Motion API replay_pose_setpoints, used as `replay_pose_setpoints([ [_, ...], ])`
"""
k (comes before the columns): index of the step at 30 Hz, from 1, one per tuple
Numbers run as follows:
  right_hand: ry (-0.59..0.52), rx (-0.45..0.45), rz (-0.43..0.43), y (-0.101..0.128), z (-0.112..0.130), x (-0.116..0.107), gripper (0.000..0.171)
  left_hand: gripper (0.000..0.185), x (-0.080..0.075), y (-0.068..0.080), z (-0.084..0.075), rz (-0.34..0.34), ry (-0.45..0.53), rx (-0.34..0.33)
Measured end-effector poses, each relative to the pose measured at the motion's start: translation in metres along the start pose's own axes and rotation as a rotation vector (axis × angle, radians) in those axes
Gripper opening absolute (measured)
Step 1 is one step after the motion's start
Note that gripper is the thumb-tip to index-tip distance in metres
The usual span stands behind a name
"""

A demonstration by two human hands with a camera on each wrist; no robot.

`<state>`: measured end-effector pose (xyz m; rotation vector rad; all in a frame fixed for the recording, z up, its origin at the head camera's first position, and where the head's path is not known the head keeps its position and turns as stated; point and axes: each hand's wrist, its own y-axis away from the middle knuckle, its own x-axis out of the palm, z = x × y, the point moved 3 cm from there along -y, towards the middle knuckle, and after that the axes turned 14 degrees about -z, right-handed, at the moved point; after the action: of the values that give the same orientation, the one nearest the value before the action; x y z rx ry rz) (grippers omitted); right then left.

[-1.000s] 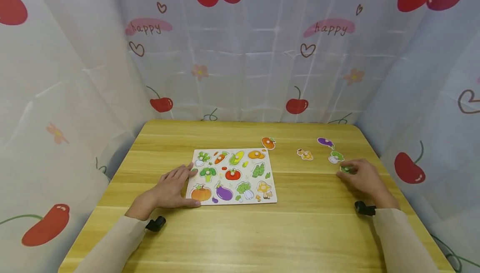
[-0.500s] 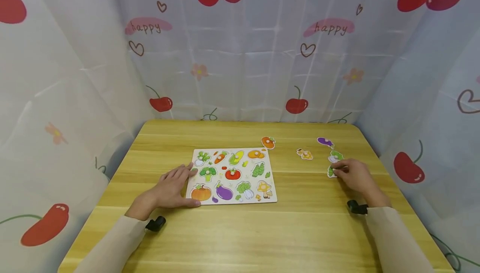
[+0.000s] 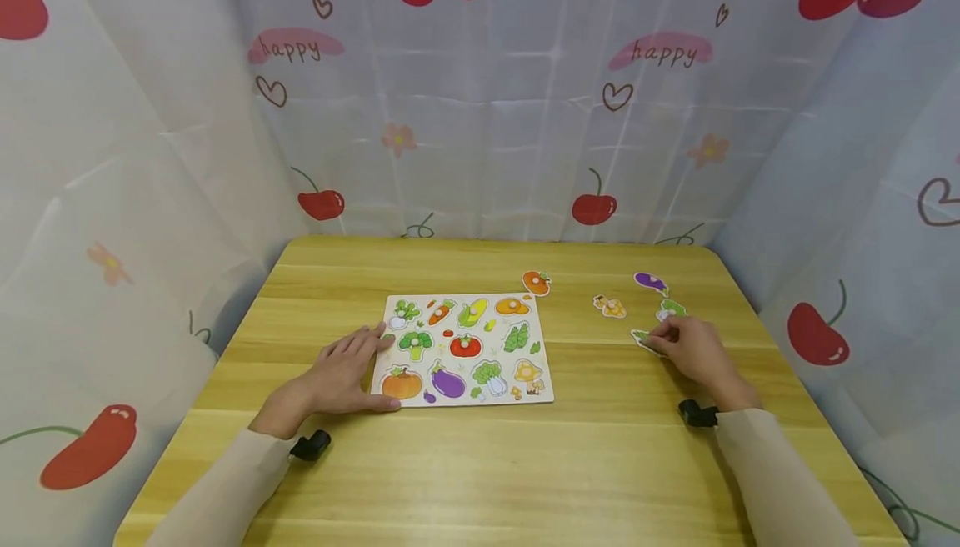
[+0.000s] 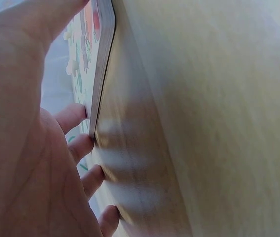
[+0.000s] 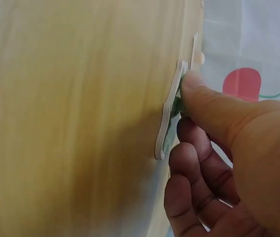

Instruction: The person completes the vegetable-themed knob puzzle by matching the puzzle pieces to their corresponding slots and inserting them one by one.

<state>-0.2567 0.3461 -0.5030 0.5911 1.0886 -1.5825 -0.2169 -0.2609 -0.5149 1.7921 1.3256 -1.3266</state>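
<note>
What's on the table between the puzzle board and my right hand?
Only bare wooden table between puzzle board and right hand, which pinches a green piece; head view.

Smooth light-wood table (image 3: 480,464), glossy printed puzzle board (image 3: 465,347), thin cloth curtain (image 3: 487,130).

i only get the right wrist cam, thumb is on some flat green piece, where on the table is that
Observer: In the head view the right hand holds that green piece on the table, right of the puzzle board and apart from it.
Operator: what's the other hand doing
Observer: The left hand lies flat at the board's left edge; in the left wrist view its fingertips touch that edge.
Operator: any other loose pieces out there
Observer: Yes, four: an orange piece beside the board's far right corner, a yellow piece, a purple eggplant piece and a green-and-white piece just beyond the right hand.
</note>
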Motion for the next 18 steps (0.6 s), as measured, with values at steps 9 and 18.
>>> replay_pose_setpoints([
  [9,-0.031,-0.048,0.043,-0.0001,0.0011,0.0000,0.015,0.122,-0.0013,-0.0006,-0.0020,0.012,0.004,-0.002],
  [18,-0.038,-0.061,0.047,-0.0013,0.0000,0.0016,0.010,0.121,-0.0026,-0.0002,-0.0024,0.006,-0.001,-0.001],
])
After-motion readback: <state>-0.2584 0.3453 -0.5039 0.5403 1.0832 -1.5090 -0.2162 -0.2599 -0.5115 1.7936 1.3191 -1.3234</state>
